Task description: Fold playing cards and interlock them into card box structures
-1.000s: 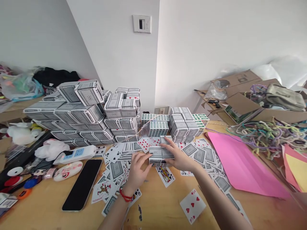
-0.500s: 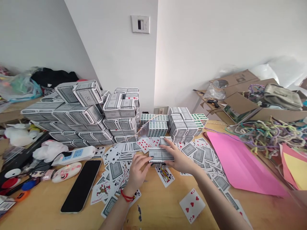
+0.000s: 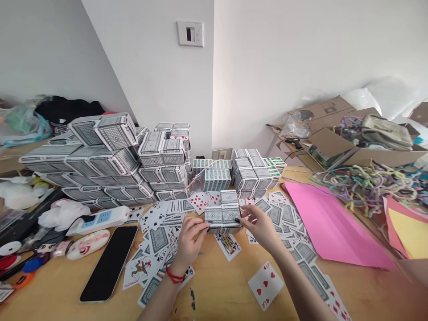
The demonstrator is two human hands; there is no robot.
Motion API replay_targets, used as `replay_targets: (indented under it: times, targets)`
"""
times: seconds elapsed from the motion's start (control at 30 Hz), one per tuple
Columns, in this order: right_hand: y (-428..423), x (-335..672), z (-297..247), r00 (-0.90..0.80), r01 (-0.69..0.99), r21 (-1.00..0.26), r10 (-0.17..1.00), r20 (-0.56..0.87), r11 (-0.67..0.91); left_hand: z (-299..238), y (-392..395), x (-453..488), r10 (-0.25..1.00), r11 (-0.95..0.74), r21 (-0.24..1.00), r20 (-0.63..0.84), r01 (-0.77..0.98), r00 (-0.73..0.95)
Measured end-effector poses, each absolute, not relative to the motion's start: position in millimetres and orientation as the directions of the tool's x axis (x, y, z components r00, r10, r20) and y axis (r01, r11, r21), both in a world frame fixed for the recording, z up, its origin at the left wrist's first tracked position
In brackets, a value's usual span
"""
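Observation:
A small block of joined card cubes (image 3: 222, 216), made of folded playing cards with grey patterned backs, sits mid-table. My left hand (image 3: 191, 235), with a red cord at the wrist, pinches its left front corner between thumb and fingers. At the right side, my right hand (image 3: 260, 226) holds the block's edge by the fingertips, thumb at the front corner. A single cube stands behind the two front ones. Just in front lies a jack card (image 3: 228, 246) face up. Closer to me is a three of hearts (image 3: 265, 285).
Stacked card blocks (image 3: 100, 165) rise at the back left, with smaller stacks (image 3: 250, 174) behind my hands. Loose cards (image 3: 160, 240) spread on both sides. A phone (image 3: 109, 263), a power strip (image 3: 100, 220), pink paper (image 3: 331, 232) and tangled yarn (image 3: 374, 187) surround them.
My right hand has slid off the top of the block to its right side, uncovering the rear cube. My left hand keeps its place at the left corner. The view has shifted slightly.

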State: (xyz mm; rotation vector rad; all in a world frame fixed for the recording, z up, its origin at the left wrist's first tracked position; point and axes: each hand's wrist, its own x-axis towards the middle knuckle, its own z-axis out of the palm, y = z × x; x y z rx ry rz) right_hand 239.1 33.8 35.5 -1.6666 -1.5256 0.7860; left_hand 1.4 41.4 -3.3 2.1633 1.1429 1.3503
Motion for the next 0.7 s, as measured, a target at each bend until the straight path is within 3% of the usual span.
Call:
replay_targets:
  times: [0.27,0.5,0.7]
  targets:
    - [26,239,28,0.049,0.343,-0.938,0.998,-0.024,-0.04,-8,39,-1,0.781,-0.609,0.608,0.574,0.51,0.248]
    - [17,234,18,0.063,0.3,-0.954,0.997,0.036,0.016,-8,36,0,0.765,-0.624,0.566,0.583,0.538,0.274]
    - [15,227,7,0.132,0.305,-0.943,0.975,0.179,0.131,-7,36,2,0.761,-0.627,0.553,0.587,0.549,0.278]
